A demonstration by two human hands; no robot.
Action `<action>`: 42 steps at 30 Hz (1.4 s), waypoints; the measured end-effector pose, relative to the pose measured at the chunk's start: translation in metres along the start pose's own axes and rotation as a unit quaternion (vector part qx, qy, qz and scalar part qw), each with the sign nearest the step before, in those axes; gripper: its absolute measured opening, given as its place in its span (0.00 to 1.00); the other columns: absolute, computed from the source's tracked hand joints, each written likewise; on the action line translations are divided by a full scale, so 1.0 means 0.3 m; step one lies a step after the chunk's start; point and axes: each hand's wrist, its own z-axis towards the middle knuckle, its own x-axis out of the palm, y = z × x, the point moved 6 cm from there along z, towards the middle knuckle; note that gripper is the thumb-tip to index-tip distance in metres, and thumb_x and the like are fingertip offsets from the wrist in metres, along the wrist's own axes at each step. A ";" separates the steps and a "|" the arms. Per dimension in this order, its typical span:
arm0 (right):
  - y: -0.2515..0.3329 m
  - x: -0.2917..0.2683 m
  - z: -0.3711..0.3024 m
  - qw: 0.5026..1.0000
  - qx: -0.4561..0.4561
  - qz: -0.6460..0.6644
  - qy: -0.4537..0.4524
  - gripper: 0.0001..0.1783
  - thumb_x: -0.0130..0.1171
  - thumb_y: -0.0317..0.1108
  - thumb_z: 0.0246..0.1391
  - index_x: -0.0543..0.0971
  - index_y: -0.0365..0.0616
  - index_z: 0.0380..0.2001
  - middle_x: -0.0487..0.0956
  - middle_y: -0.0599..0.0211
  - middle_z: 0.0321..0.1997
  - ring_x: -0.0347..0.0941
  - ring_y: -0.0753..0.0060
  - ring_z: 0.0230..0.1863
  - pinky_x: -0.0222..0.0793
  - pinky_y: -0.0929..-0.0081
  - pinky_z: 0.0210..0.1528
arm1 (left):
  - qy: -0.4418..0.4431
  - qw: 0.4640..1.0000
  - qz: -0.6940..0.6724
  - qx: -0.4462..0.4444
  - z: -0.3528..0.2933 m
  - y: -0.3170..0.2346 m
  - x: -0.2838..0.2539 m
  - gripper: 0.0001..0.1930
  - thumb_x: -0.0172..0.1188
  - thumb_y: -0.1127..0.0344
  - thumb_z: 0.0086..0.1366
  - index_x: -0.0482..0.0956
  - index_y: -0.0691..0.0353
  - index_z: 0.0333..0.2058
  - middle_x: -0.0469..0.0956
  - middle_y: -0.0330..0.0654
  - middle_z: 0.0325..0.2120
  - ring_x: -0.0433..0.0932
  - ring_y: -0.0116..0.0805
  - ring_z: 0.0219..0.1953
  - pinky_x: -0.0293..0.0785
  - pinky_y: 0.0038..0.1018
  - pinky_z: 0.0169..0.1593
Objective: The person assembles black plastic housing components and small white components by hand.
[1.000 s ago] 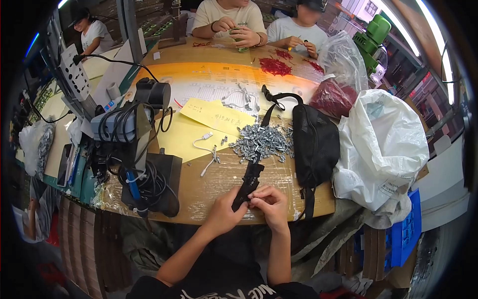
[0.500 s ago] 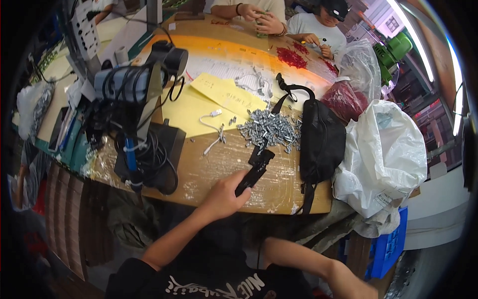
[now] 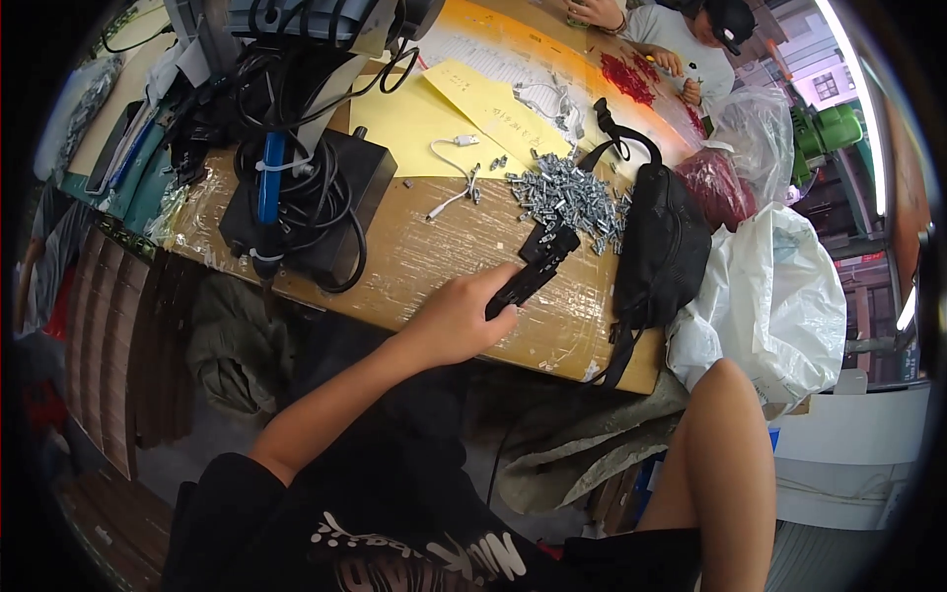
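Note:
My left hand (image 3: 462, 318) is closed round a black elongated tool or fixture (image 3: 533, 278) at the front part of the table; its exact kind cannot be made out. Its far end lies just short of a heap of small silver metal connector shells (image 3: 562, 195). Bent sharply at the lower right is my right arm (image 3: 728, 444), elbow raised, and the hand itself is outside the picture. A short white USB cable (image 3: 456, 158) lies left of the heap, partly across yellow paper (image 3: 400, 133).
At left stands a black box (image 3: 360, 183) with coiled cables and a blue-handled soldering iron (image 3: 270, 178). A black waist bag (image 3: 663, 247) and a white plastic bag (image 3: 764, 296) stand right. Across the table, a co-worker's hands (image 3: 681, 74) are near red pieces (image 3: 628, 79).
The view has shifted, so the table sits higher in the picture. My right elbow has come up at the lower right. My left hand keeps its hold on the black tool.

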 end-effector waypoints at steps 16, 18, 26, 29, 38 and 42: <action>0.114 -0.012 0.030 0.999 -0.001 0.034 -0.001 0.08 0.45 0.22 0.47 0.75 0.41 0.28 0.75 0.66 0.32 0.69 0.70 0.35 0.65 0.71 0.43 | -0.016 1.000 0.000 0.023 0.001 0.004 0.009 0.17 0.53 0.67 0.52 0.67 0.63 0.42 0.74 0.54 0.27 0.73 0.53 0.29 0.68 0.38 0.33; 0.112 -0.006 0.026 0.999 0.000 0.036 0.002 0.08 0.45 0.22 0.47 0.75 0.41 0.28 0.74 0.66 0.32 0.69 0.70 0.35 0.65 0.71 0.43 | -0.018 0.999 -0.006 0.031 0.004 -0.001 0.010 0.17 0.53 0.67 0.52 0.67 0.63 0.42 0.74 0.53 0.27 0.73 0.53 0.29 0.68 0.38 0.33; 0.088 0.003 0.033 0.998 0.010 0.058 0.006 0.07 0.45 0.24 0.48 0.74 0.42 0.28 0.74 0.66 0.31 0.69 0.70 0.35 0.65 0.71 0.43 | -0.019 0.999 -0.007 0.033 0.005 0.004 0.013 0.16 0.53 0.67 0.52 0.67 0.63 0.41 0.74 0.53 0.27 0.73 0.53 0.30 0.68 0.39 0.33; 0.084 0.012 0.025 0.998 0.015 0.063 0.006 0.07 0.44 0.24 0.49 0.74 0.42 0.28 0.73 0.66 0.31 0.68 0.70 0.35 0.64 0.71 0.43 | -0.007 1.000 -0.002 0.012 0.003 0.004 0.010 0.16 0.53 0.66 0.52 0.67 0.63 0.40 0.74 0.53 0.26 0.73 0.53 0.29 0.68 0.39 0.33; 0.071 0.042 0.020 0.997 0.024 0.078 0.016 0.06 0.44 0.26 0.50 0.73 0.42 0.28 0.72 0.67 0.31 0.68 0.70 0.34 0.64 0.72 0.42 | -0.007 1.000 0.001 0.014 0.004 0.007 0.013 0.16 0.52 0.66 0.52 0.67 0.62 0.40 0.74 0.53 0.26 0.73 0.53 0.29 0.68 0.39 0.32; 0.091 0.056 0.022 0.996 0.027 0.081 0.022 0.06 0.44 0.26 0.51 0.72 0.43 0.28 0.72 0.67 0.31 0.67 0.70 0.34 0.63 0.72 0.42 | -0.008 1.000 -0.007 0.018 0.004 -0.002 0.016 0.15 0.52 0.66 0.52 0.67 0.62 0.40 0.73 0.52 0.25 0.73 0.53 0.29 0.68 0.39 0.32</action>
